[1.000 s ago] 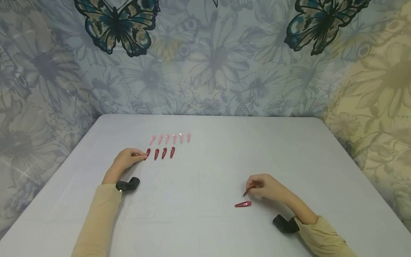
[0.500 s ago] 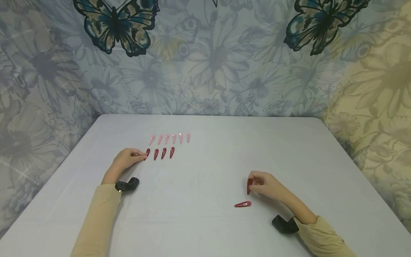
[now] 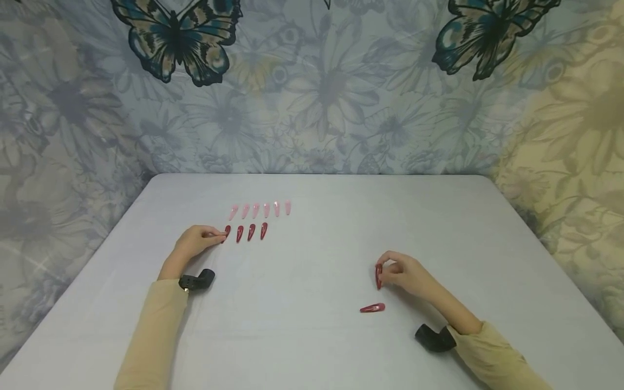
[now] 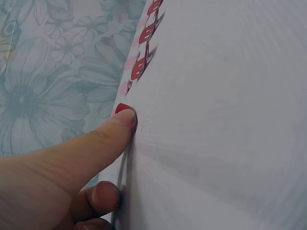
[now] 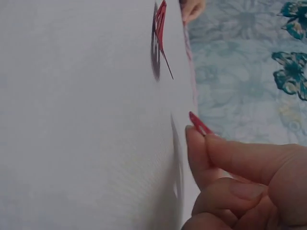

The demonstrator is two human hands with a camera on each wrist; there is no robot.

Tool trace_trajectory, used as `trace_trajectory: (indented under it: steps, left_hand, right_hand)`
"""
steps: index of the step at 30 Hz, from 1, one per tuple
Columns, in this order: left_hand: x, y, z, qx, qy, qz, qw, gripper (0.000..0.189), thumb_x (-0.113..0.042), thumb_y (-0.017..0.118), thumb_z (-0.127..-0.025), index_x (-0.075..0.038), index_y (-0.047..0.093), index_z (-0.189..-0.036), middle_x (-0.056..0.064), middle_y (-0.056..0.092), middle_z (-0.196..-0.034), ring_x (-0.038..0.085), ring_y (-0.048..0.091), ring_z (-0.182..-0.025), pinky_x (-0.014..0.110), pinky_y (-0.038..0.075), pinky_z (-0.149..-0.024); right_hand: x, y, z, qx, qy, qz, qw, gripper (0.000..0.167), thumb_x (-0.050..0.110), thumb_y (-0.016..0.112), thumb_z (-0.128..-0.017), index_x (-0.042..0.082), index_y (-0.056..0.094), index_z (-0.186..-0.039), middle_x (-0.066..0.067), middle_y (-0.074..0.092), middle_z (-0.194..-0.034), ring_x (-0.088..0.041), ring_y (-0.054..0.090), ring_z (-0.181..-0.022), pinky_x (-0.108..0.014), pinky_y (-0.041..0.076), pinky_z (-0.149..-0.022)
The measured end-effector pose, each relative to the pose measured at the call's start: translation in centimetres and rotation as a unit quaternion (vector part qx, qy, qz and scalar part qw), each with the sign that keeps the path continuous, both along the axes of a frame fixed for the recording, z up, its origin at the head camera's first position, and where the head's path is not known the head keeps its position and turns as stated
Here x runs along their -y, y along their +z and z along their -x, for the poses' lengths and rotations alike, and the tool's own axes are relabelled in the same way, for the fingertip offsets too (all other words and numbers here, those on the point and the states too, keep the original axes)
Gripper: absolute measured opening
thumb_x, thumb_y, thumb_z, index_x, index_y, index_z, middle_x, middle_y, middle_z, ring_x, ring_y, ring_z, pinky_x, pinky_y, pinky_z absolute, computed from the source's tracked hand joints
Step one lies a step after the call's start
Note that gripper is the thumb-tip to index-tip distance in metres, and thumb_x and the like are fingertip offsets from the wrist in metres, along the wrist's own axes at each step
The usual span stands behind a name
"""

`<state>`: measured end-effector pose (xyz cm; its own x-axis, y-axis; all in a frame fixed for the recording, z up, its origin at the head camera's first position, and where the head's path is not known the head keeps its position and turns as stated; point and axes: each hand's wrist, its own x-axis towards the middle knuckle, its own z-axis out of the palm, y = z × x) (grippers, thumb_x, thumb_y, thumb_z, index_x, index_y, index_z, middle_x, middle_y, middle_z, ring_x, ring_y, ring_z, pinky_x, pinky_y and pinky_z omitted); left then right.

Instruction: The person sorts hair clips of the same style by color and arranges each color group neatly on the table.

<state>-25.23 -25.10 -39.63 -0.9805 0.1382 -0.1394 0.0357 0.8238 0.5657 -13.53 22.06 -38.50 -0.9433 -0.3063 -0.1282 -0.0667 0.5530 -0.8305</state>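
Note:
At the far left of the head view, my left hand (image 3: 197, 241) pinches the leftmost red snap hair clip (image 3: 227, 231), the thumb laid over it in the left wrist view. Beside it, in the same row, lie three more red hair clips (image 3: 251, 232). On the right, my right hand (image 3: 407, 275) holds another red hair clip (image 3: 378, 277) between thumb and index finger, raised over the table; its tip shows past the fingers in the right wrist view. One loose red hair clip (image 3: 372, 307) lies nearer me, below that hand, with a thin prong standing out (image 5: 168, 64).
Behind the red row runs a row of several pink hair clips (image 3: 255, 210). Everything lies on a white-covered table (image 3: 312, 336), its back edge against a flower-and-butterfly wall covering (image 3: 331, 108). Black cameras (image 3: 435, 338) sit on both wrists.
The right hand has moved slightly away from me, and the hair clip in it has turned from slanted to nearly upright. The left hand has stayed at the leftmost clip.

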Motion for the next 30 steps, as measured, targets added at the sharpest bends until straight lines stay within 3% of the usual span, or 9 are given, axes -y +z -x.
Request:
trace_trajectory:
  steps: [4,11,17,23,30]
  left_hand:
    - [0.2,0.0,0.0,-0.002,0.003,0.004,1.0000,0.030,-0.027,0.067,-0.092,-0.001,0.073,-0.107,0.023,0.068,-0.113,0.030,0.057,-0.094,0.047,0.046,-0.086]
    - [0.3,-0.2,0.3,0.003,0.003,0.002,1.0000,0.031,-0.029,0.067,-0.092,-0.004,0.073,-0.109,0.022,0.068,-0.112,0.028,0.055,-0.091,0.040,0.044,-0.081]
    - [0.0,-0.2,0.5,0.000,0.000,0.005,1.0000,0.033,-0.031,0.067,-0.092,-0.004,0.073,-0.110,0.022,0.067,-0.117,0.030,0.056,-0.094,0.044,0.045,-0.086]
    - [0.4,-0.1,0.5,-0.006,0.006,0.007,0.9999,0.033,-0.032,0.067,-0.092,-0.004,0.074,-0.108,0.021,0.068,-0.115,0.030,0.058,-0.094,0.046,0.046,-0.086]
    - [0.5,-0.3,0.5,0.002,0.009,-0.008,0.9999,0.032,-0.031,0.067,-0.092,-0.005,0.073,-0.109,0.022,0.066,-0.121,0.034,0.059,-0.103,0.048,0.046,-0.091]
  right_hand:
    - [0.7,0.2,1.0,-0.008,-0.013,0.000,0.9999,0.011,0.003,0.064,-0.089,-0.005,0.059,-0.095,-0.016,0.073,-0.080,-0.003,0.051,-0.065,-0.021,0.039,-0.061]
    - [2.4,1.1,3.6,0.042,-0.041,0.010,0.9982,0.018,0.008,0.064,-0.088,-0.003,0.061,-0.101,0.002,0.070,-0.073,-0.011,0.055,-0.073,-0.027,0.042,-0.069]
    - [4.4,1.8,6.4,0.075,-0.040,0.020,0.9961,0.016,0.008,0.065,-0.087,-0.001,0.061,-0.099,0.008,0.064,-0.062,-0.009,0.037,-0.057,-0.023,0.031,-0.055]
    - [8.4,2.4,9.5,0.096,-0.048,0.068,0.9919,0.009,0.008,0.066,-0.086,0.008,0.058,-0.089,0.012,0.066,-0.061,-0.006,0.026,-0.046,-0.022,0.024,-0.048]
    - [13.3,2.2,11.9,0.110,-0.068,0.069,0.9892,0.010,0.007,0.068,-0.083,0.008,0.059,-0.084,0.010,0.066,-0.060,-0.007,0.026,-0.046,-0.023,0.023,-0.048]
